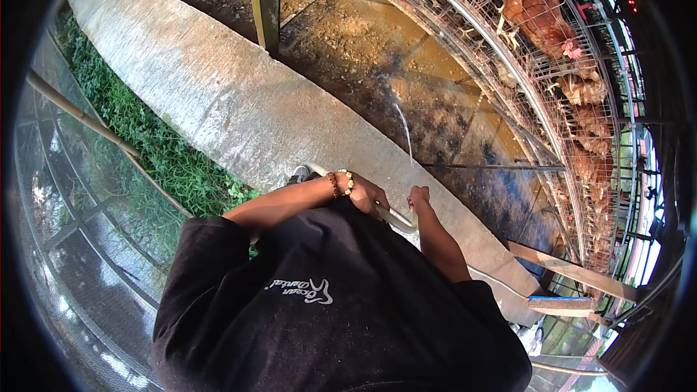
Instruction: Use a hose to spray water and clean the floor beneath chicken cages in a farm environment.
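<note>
A pale hose (401, 222) bends in a loop between my hands, in front of my dark shirt. My left hand (367, 196), with two beaded bracelets at the wrist, is closed around one stretch of it. My right hand (419, 197) grips the hose near its outlet, which my fingers hide. Out beyond the right hand, a thin stream of water (404, 124) arcs onto the wet, brown, dirt-covered ground (354, 60) below the walkway. One shoe (298, 175) shows partly past my left forearm, on the concrete walkway (218, 92).
Wire cages (536, 71) holding several brown hens (536, 11) rise along the right. A concrete post (265, 5) stands at the walkway's far edge. Grass (141, 125) and mesh netting (92, 218) border the left. Wooden planks (569, 269) lie at the lower right.
</note>
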Demonstrator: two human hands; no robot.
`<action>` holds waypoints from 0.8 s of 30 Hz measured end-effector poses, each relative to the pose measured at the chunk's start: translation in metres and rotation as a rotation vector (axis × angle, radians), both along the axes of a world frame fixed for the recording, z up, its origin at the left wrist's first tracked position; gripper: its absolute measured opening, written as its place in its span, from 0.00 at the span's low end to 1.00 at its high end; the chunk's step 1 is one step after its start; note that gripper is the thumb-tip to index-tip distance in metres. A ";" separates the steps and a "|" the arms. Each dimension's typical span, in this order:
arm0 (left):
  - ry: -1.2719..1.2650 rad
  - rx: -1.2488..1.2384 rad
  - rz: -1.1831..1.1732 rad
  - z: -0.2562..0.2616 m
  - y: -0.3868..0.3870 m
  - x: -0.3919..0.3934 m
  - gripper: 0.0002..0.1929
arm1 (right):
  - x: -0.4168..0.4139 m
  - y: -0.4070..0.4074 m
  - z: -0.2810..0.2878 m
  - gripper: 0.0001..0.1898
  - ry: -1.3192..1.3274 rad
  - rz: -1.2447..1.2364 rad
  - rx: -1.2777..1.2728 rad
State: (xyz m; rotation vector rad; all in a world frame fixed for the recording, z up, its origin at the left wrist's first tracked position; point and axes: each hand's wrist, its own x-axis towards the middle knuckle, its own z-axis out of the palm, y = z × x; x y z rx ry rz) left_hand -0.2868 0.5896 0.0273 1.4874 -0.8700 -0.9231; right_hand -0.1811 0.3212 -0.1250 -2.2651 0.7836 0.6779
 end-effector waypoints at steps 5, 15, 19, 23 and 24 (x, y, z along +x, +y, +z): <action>0.020 0.047 0.006 0.000 -0.010 0.004 0.16 | -0.004 -0.010 0.005 0.07 0.029 -0.023 0.003; 0.023 0.044 -0.080 0.002 -0.025 0.010 0.18 | -0.015 -0.032 0.005 0.09 0.051 -0.067 -0.025; -0.124 0.063 -0.045 -0.011 -0.043 0.007 0.17 | -0.019 -0.062 0.009 0.14 -0.066 -0.160 0.010; -0.003 0.161 -0.033 0.008 -0.068 0.009 0.16 | -0.004 -0.110 0.010 0.08 -0.044 -0.487 0.513; 0.021 0.159 -0.031 0.008 -0.081 0.010 0.15 | -0.004 -0.133 0.003 0.07 -0.142 -0.551 0.670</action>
